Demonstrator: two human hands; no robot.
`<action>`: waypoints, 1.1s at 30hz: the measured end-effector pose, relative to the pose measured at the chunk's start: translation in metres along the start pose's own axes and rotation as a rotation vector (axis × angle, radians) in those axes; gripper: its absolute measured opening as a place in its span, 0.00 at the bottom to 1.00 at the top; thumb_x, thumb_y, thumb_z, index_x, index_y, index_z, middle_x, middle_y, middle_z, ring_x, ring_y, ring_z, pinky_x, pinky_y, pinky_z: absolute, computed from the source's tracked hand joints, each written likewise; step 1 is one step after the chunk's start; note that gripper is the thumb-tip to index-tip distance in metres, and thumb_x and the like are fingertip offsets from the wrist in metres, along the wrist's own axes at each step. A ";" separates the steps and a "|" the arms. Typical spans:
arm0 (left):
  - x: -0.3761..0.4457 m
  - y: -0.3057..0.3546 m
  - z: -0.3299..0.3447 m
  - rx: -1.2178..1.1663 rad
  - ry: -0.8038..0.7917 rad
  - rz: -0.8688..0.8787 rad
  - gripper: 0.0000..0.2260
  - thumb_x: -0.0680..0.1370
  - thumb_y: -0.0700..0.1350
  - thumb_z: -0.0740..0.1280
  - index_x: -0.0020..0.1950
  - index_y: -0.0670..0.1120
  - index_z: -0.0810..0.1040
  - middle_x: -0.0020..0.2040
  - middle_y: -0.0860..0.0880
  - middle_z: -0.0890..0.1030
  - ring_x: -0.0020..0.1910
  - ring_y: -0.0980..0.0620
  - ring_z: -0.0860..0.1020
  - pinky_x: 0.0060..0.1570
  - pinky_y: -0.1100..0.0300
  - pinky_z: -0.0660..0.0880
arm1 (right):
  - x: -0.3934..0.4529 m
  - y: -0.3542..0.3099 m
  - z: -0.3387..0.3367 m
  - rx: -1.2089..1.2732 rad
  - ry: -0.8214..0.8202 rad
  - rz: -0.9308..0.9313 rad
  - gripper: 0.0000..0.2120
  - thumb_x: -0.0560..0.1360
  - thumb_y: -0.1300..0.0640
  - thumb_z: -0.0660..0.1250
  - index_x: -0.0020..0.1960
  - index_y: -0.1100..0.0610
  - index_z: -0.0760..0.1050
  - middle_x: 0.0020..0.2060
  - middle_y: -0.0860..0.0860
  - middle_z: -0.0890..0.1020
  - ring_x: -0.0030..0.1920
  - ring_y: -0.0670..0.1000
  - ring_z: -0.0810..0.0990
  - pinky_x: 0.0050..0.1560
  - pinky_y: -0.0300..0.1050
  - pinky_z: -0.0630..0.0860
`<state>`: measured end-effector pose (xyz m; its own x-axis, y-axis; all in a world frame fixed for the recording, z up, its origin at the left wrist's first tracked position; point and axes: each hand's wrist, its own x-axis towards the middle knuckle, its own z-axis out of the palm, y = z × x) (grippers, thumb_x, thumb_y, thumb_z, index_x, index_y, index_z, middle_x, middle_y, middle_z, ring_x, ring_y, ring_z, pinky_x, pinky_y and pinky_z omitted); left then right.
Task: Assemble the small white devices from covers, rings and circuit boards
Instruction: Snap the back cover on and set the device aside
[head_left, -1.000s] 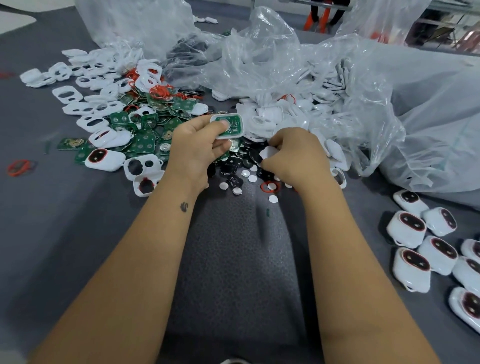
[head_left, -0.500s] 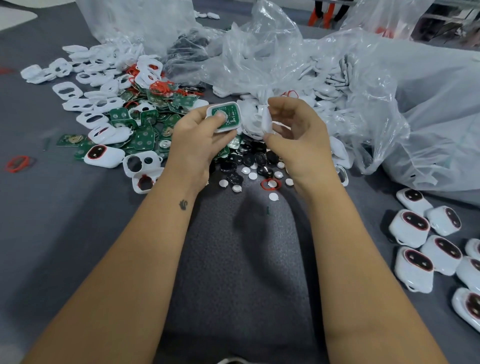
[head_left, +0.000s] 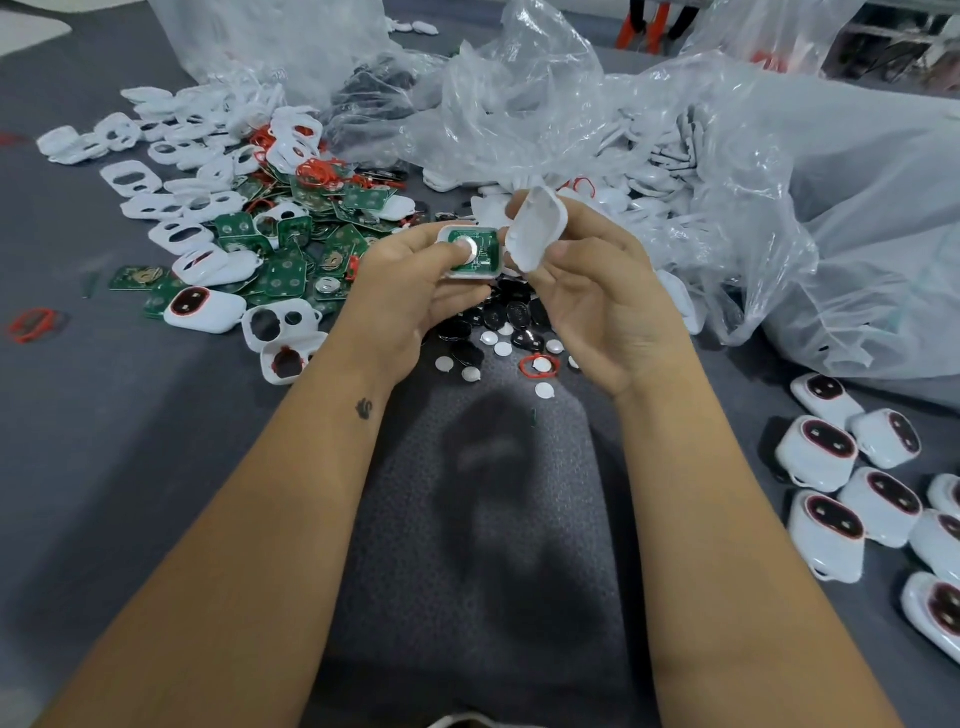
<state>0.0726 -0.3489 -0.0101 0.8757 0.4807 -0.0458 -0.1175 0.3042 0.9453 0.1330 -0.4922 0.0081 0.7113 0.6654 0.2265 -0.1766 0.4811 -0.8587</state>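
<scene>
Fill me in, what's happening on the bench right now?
A person is assembling small white devices by hand. The left hand grips a white shell with a green circuit board seated in it, thumb pressing the round disc at its centre. The right hand holds a white back cover tilted beside the shell, not yet closed onto it. Loose covers, boards and red rings lie heaped at left; finished devices sit at right.
</scene>
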 end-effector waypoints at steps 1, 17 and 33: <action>0.000 0.000 -0.001 -0.002 -0.011 0.004 0.09 0.80 0.35 0.64 0.59 0.39 0.78 0.45 0.45 0.85 0.44 0.49 0.85 0.42 0.60 0.81 | -0.001 0.000 0.000 0.005 -0.016 0.019 0.18 0.68 0.69 0.58 0.57 0.68 0.73 0.48 0.56 0.80 0.49 0.52 0.79 0.53 0.42 0.77; 0.000 -0.001 0.001 0.012 -0.057 -0.054 0.07 0.79 0.35 0.64 0.53 0.41 0.80 0.40 0.47 0.86 0.39 0.53 0.85 0.39 0.63 0.81 | -0.001 0.017 0.003 -1.062 0.172 -0.267 0.19 0.67 0.69 0.69 0.53 0.50 0.78 0.50 0.48 0.75 0.49 0.39 0.75 0.49 0.27 0.70; -0.004 0.006 0.005 -0.071 -0.058 -0.193 0.18 0.84 0.50 0.54 0.61 0.40 0.76 0.45 0.43 0.85 0.37 0.49 0.84 0.32 0.62 0.78 | 0.003 0.019 -0.001 -1.272 0.144 -0.306 0.18 0.67 0.63 0.73 0.57 0.57 0.79 0.50 0.47 0.76 0.53 0.47 0.74 0.51 0.28 0.67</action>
<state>0.0710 -0.3530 -0.0027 0.9106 0.3600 -0.2033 0.0242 0.4445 0.8955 0.1319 -0.4815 -0.0082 0.6874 0.5221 0.5049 0.7071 -0.3221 -0.6295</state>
